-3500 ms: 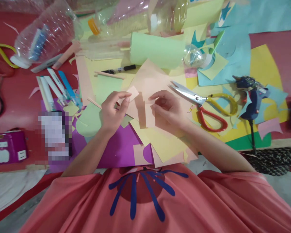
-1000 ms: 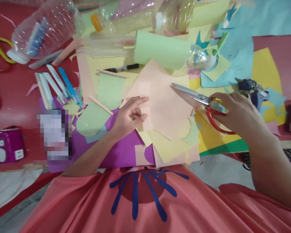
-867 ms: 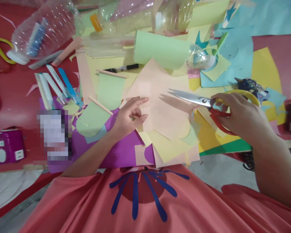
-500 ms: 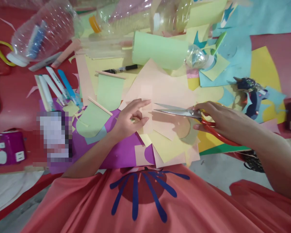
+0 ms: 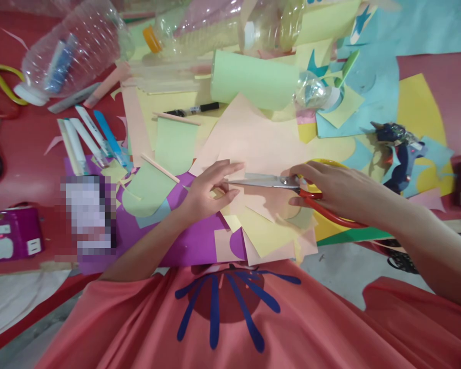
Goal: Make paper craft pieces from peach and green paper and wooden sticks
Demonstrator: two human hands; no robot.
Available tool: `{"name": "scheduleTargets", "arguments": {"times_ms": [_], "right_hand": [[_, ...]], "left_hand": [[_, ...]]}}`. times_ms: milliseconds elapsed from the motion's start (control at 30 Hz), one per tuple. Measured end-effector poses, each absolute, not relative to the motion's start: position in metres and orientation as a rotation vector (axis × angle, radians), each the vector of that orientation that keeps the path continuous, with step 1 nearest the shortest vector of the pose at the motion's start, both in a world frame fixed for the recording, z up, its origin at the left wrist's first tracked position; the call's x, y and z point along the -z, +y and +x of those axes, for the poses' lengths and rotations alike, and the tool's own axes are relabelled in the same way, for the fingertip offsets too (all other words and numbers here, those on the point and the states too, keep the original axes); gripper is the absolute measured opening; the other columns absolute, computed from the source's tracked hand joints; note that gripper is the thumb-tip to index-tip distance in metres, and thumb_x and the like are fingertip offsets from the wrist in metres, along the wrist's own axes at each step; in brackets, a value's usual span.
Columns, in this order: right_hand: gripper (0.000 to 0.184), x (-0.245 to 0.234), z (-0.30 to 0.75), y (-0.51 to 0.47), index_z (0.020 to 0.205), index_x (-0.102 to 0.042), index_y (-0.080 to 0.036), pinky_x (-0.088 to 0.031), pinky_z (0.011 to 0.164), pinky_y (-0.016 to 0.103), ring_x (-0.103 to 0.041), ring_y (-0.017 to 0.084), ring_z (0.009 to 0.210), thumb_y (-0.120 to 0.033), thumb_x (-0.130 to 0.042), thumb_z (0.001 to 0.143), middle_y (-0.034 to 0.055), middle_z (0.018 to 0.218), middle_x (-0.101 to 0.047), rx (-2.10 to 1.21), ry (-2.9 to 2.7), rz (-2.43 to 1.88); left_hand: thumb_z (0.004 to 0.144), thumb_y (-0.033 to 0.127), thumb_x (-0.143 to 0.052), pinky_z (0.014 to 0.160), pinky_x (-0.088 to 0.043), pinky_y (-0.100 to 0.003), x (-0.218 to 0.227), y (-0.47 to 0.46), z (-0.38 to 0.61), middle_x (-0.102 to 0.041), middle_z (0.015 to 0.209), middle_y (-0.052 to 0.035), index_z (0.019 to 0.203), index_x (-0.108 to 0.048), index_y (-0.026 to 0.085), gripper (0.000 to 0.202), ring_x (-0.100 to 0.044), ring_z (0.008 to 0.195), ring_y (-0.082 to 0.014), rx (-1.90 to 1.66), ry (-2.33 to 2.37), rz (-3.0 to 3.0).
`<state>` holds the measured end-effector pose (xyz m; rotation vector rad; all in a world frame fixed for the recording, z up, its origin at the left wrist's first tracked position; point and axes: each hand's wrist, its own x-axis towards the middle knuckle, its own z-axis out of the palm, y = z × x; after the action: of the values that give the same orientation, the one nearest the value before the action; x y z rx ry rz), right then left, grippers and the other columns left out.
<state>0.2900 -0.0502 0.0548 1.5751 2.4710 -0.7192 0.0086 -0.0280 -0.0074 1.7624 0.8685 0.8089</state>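
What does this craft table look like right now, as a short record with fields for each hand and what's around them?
Left hand: pinches the edge of peach paper on the paper pile.
Right hand: grips scissors by the red and yellow handles, blades pointing at the left hand.
Right side: blue glue gun.
Far side: clear bottle, green paper roll, black marker.
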Motion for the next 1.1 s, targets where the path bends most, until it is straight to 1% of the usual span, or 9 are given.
{"name": "scheduleTargets", "arguments": {"times_ms": [233,367,500,633,700,800,867,967,1100], "right_hand": [[0.043,-0.047,0.305,-0.050,0.114,-0.057,-0.024,-0.049,0.067,0.039,-0.066,0.030,0.084,-0.057,-0.050,0.088,0.0123,0.100,-0.069,0.683,2.408,1.722],[0.033,-0.046,0.318,-0.047,0.113,-0.057,-0.023,-0.048,0.073,0.039,-0.065,0.031,0.094,-0.041,-0.056,0.085,0.0148,0.109,-0.066,0.510,2.162,1.987],[0.033,-0.037,0.342,-0.048,0.108,-0.060,-0.027,-0.049,0.077,0.038,-0.064,0.029,0.093,-0.031,-0.063,0.075,0.0108,0.100,-0.065,0.411,2.068,2.151],[0.043,-0.033,0.364,-0.052,0.123,-0.057,-0.024,-0.050,0.088,0.044,-0.063,0.031,0.104,-0.038,-0.054,0.083,0.0135,0.111,-0.067,0.289,2.336,2.029],[0.044,-0.040,0.362,-0.053,0.127,-0.058,-0.021,-0.050,0.091,0.048,-0.062,0.034,0.107,-0.042,-0.048,0.089,0.0152,0.113,-0.067,0.178,2.406,1.947],[0.041,-0.056,0.340,-0.053,0.123,-0.061,-0.018,-0.053,0.087,0.049,-0.065,0.034,0.103,-0.043,-0.046,0.093,0.0167,0.113,-0.069,0.021,2.481,1.971],[0.034,-0.062,0.316,-0.053,0.116,-0.063,-0.016,-0.056,0.085,0.045,-0.069,0.031,0.099,-0.037,-0.047,0.095,0.0162,0.108,-0.071,0.074,2.686,1.895],[0.022,-0.055,0.276,-0.051,0.109,-0.063,-0.017,-0.057,0.082,0.038,-0.070,0.025,0.097,-0.029,-0.052,0.095,0.0135,0.105,-0.072,0.482,2.909,1.732],[0.052,-0.028,0.230,-0.041,0.132,-0.046,-0.017,-0.058,0.070,0.034,-0.068,0.019,0.083,-0.039,-0.061,0.088,0.0147,0.120,-0.064,1.358,2.740,1.840]], "left_hand": [[0.085,0.018,-0.060,0.057,-0.049,-0.015,0.007,-0.023,0.007,-0.061,0.126,-0.0073,0.124,-0.061,0.024,0.039,-0.053,0.060,-0.0009,-0.879,1.033,1.728],[0.084,0.020,-0.063,0.055,-0.048,-0.015,0.009,-0.015,0.005,-0.068,0.116,-0.0065,0.118,-0.064,0.021,0.034,-0.052,0.059,-0.0025,-0.999,1.118,1.584],[0.083,0.028,-0.067,0.057,-0.050,-0.017,0.008,-0.013,0.006,-0.074,0.099,-0.0041,0.109,-0.070,0.020,0.027,-0.053,0.058,-0.0039,-1.014,1.142,1.488],[0.086,0.031,-0.063,0.072,-0.057,-0.022,0.006,-0.016,0.006,-0.074,0.110,-0.0058,0.106,-0.072,0.020,0.025,-0.068,0.084,-0.0116,-1.005,1.054,1.433],[0.089,0.029,-0.055,0.082,-0.058,-0.026,0.006,-0.018,0.006,-0.073,0.114,-0.0054,0.109,-0.072,0.022,0.027,-0.069,0.099,-0.0157,-0.985,0.963,1.393],[0.091,0.026,-0.048,0.087,-0.059,-0.029,0.006,-0.022,0.007,-0.071,0.120,-0.0047,0.113,-0.071,0.024,0.032,-0.069,0.104,-0.0166,-0.945,0.930,1.366],[0.089,0.027,-0.055,0.087,-0.059,-0.029,0.007,-0.023,0.008,-0.072,0.119,-0.0051,0.112,-0.071,0.024,0.028,-0.069,0.104,-0.0169,-0.942,0.979,1.394],[0.086,0.033,-0.063,0.073,-0.060,-0.025,0.008,-0.024,0.010,-0.075,0.104,-0.0056,0.104,-0.070,0.020,0.024,-0.071,0.078,-0.0123,-0.952,1.050,1.416],[0.087,0.035,-0.063,0.052,-0.053,-0.018,0.009,-0.026,0.011,-0.074,0.087,-0.0018,0.124,-0.056,0.020,0.041,-0.061,0.050,-0.0055,-0.916,1.121,1.454]]}}
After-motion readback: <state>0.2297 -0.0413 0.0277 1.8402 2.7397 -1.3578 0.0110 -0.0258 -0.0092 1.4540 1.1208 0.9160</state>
